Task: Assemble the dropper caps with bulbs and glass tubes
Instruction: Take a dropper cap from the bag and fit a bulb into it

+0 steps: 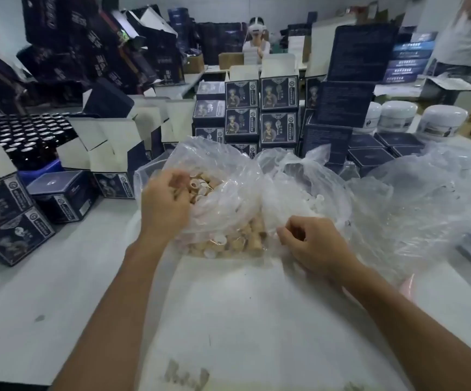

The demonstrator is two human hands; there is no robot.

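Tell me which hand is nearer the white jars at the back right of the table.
Right. The right hand rests at the bag of white bulbs, below and left of the white jars. The left hand is farther left, at the bag of tan caps.

From my remote seat I see only two arms and two hands of the person wearing the camera. Both forearms are bare right down to the bottom edge of the view; I can make out no sleeve on either. The left hand [164,206] is bare, without glove, ring or band, and so is the right hand [311,244]. Both wrists are bare too. The fingernails look short, though blur hides finer detail.
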